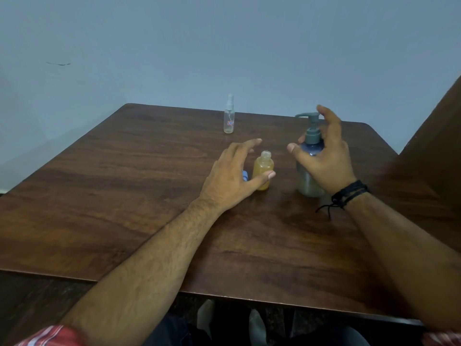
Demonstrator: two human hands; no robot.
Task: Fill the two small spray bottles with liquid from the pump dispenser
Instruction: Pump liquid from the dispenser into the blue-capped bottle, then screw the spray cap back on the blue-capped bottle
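Note:
A small uncapped bottle [262,171] filled with yellow liquid stands at the table's middle. My left hand [234,176] is spread beside it, fingers relaxed, thumb tip in front of the bottle; whether it touches I cannot tell. A blue cap [245,176] peeks out behind that hand. My right hand [324,156] hovers with spread fingers around the grey-blue pump dispenser [309,156], its spout pointing left; the fingers do not close on it. A second clear spray bottle [229,115] with its white sprayer on stands at the far edge.
The dark wooden table [124,191] meets a pale blue wall behind. A dark wooden panel [439,136] rises at the right. A black cord bracelet [349,196] is on my right wrist.

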